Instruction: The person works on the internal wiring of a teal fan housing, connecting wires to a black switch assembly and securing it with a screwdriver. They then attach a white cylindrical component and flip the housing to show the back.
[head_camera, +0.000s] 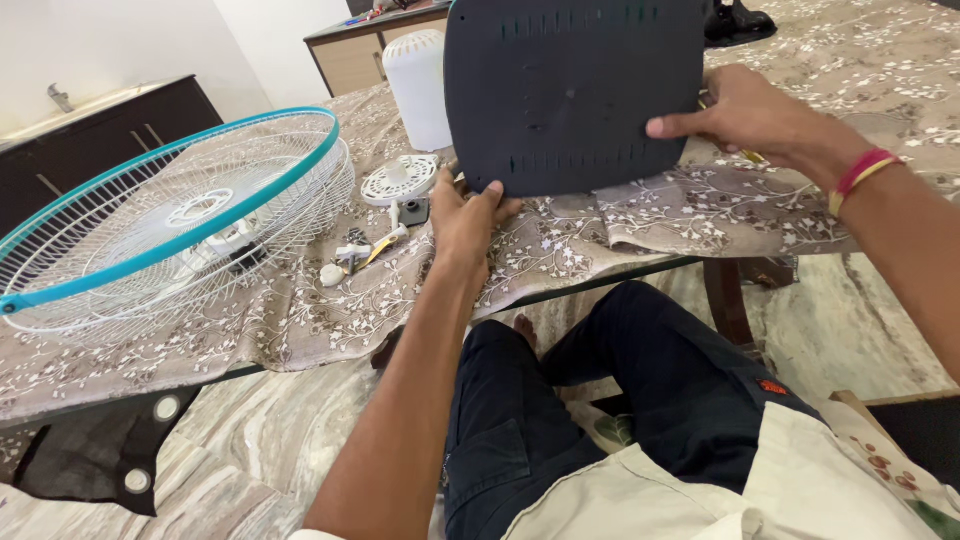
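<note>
1. Two hands clamp one dark plastic panel (570, 90), a flat, rounded-corner piece with rows of small slots, held upright on edge above the table (880, 60). It faces the camera and tilts slightly.
2. Its long axis runs side to side, between the two grips; the left hand (465, 215) is at the bottom edge, the right hand (745, 115) at the right edge, higher up.
3. At the left grip, the thumb presses the panel's near face and the fingers close behind it. At the right, the thumb lies on the front and the fingers wrap behind; a yellow-handled tool (750, 155) seems tucked under this hand, though little of it shows.
4. Just left of the lower grip lie a small white vented cover (400, 180) and a few loose small parts (350, 255).
5. Behind that grip stands a white cylindrical housing (418, 88).
6. Farther left rests a fan grille (170, 230), white wire with a teal rim, on the patterned tablecloth (650, 215).
</note>
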